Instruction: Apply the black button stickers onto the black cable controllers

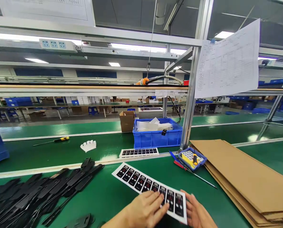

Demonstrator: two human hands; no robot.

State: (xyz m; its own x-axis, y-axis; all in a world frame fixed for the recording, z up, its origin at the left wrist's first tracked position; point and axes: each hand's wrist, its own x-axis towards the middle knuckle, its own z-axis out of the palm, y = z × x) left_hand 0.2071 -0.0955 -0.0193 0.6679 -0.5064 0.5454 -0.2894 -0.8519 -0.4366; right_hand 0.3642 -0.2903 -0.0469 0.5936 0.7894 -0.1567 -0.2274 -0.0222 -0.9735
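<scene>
A white sheet of black labels (140,182) lies tilted in front of me, its near right end raised in my hands. My right hand (197,210) grips that right end, with the fingers partly behind the sheet. My left hand (146,207) rests across the lower middle of the sheet, its fingers stretched over the labels; its thumb is hidden. To the left lies a pile of black flat parts with cables (53,186). One more black part (80,221) sits at the bottom edge. A second label sheet (139,152) lies farther back.
A blue bin (157,139) with white sheets stands behind, beside a cardboard box (127,122). Flat cardboard (246,177) is stacked at right, near a small blue tray (193,158) and pens (179,164). A screwdriver (58,140) and white glove (88,146) lie back left. A metal post (191,95) rises behind.
</scene>
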